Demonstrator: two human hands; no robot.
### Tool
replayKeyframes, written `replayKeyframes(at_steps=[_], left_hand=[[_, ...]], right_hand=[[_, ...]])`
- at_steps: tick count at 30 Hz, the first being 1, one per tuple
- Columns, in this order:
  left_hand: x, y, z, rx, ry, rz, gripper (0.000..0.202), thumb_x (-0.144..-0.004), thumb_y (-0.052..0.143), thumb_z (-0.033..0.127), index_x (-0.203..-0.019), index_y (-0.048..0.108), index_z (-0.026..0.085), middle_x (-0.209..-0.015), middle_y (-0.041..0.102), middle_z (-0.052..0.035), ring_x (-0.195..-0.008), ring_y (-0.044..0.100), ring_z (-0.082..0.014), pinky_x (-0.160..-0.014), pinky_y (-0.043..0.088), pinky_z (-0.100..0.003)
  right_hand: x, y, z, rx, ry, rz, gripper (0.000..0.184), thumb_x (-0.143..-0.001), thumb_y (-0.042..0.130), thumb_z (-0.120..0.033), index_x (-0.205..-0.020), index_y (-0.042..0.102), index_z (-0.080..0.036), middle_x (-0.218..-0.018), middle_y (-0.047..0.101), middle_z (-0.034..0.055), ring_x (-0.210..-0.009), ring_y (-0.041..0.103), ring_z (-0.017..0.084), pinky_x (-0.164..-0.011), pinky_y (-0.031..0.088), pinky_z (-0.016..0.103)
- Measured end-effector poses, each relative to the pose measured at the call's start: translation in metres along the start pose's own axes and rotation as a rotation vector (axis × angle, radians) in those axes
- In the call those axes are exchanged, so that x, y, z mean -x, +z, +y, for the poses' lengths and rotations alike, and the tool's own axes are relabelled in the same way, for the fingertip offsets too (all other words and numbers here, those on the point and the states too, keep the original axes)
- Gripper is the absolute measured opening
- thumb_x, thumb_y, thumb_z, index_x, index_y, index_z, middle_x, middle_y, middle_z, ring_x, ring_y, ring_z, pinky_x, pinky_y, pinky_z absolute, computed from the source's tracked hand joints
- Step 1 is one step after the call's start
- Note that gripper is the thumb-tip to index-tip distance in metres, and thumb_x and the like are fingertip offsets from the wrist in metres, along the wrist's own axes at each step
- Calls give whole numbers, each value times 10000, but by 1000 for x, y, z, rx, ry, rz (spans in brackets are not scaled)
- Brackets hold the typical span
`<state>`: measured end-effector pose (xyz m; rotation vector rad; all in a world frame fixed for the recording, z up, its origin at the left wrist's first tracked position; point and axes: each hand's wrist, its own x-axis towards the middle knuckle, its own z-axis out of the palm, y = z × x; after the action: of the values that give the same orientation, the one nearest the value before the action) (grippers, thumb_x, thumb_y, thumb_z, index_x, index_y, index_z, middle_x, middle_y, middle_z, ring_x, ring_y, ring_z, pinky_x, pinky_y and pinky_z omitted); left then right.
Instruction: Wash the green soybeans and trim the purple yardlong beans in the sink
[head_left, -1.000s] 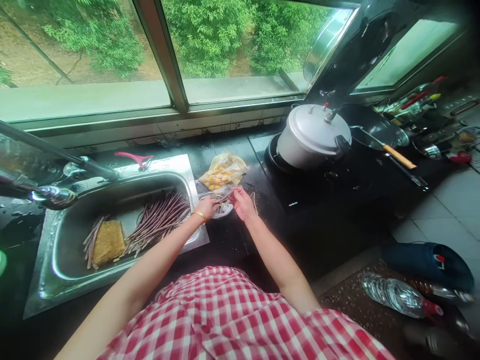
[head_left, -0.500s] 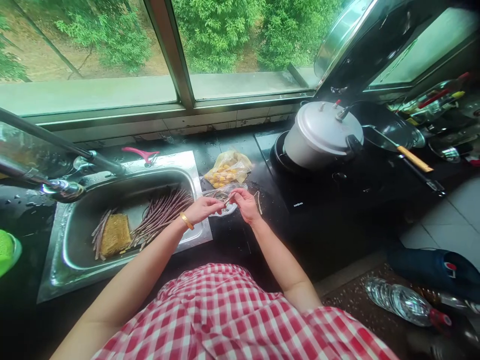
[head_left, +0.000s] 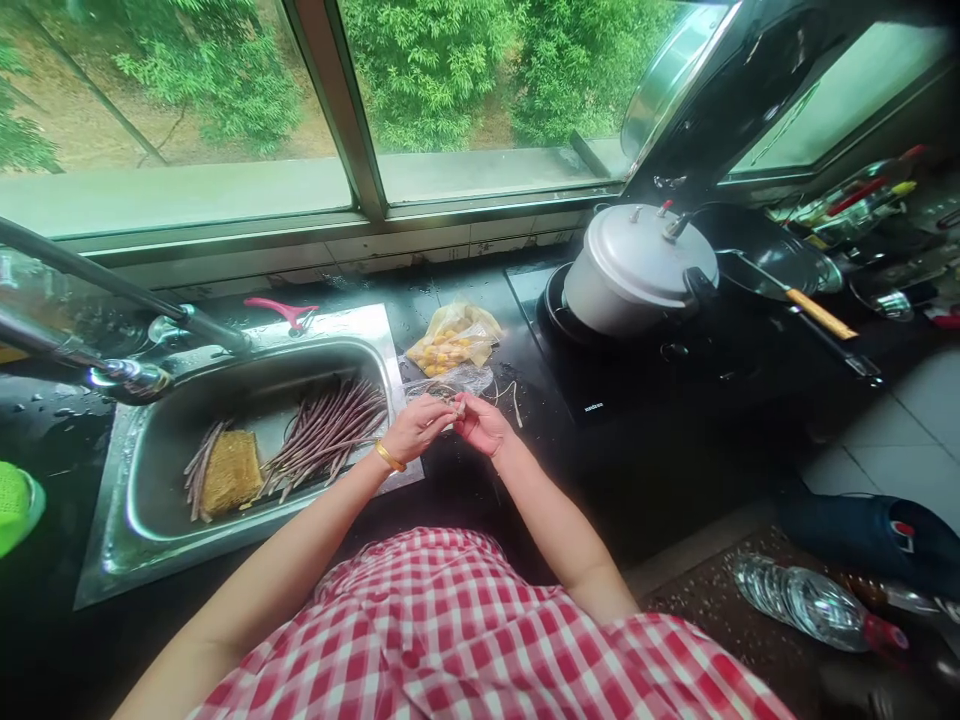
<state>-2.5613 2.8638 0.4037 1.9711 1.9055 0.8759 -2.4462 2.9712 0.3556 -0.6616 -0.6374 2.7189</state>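
A: What lies in the steel sink (head_left: 388,335)?

B: A loose heap of long, purplish-brown stalks (head_left: 322,435), mostly at the right end. Left of them sits a tan, rough-looking block (head_left: 231,472), with a few shorter stems (head_left: 199,472) along its far-left side.

A: And the hands?

B: Both are nearly closed, fingertips brought together just beyond the sink's right edge. The left hand (head_left: 418,427) pinches with thumb and fingers; the right hand (head_left: 482,425) curls in to meet it. A small pale piece (head_left: 459,409) shows between their tips — too little of it to name.

A: Anything bagged close by?

B: Yes, a yellowish see-through bag (head_left: 454,340) on the black counter (head_left: 457,480), behind the hands, filled with small yellow lumps. Crumpled clear plastic (head_left: 471,378) lies between it and the fingers, partly covered by them, so I can't tell everything inside. Thin pale strips (head_left: 517,405) lie to its right.

A: What about the pot (head_left: 630,270)?

B: Lidded, standing on the hob — its contents are hidden. Beside it is a dark wok (head_left: 780,250); I can't make out what it holds. Lower right, a clear bottle (head_left: 799,600) with a red cap lies on its side.
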Motion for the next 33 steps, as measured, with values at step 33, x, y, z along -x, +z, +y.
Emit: replayKeyframes(at_steps=[33], left_hand=[[107, -46, -20, 519, -641, 421, 401, -775, 538, 466, -948, 701, 143, -994, 655, -82, -939, 579, -197, -868, 432, -314]], right_hand=[[3, 6, 31, 1221, -811, 159, 281, -762, 547, -304, -982, 655, -168, -1070, 643, 105, -1037, 566, 231, -954, 399, 410]])
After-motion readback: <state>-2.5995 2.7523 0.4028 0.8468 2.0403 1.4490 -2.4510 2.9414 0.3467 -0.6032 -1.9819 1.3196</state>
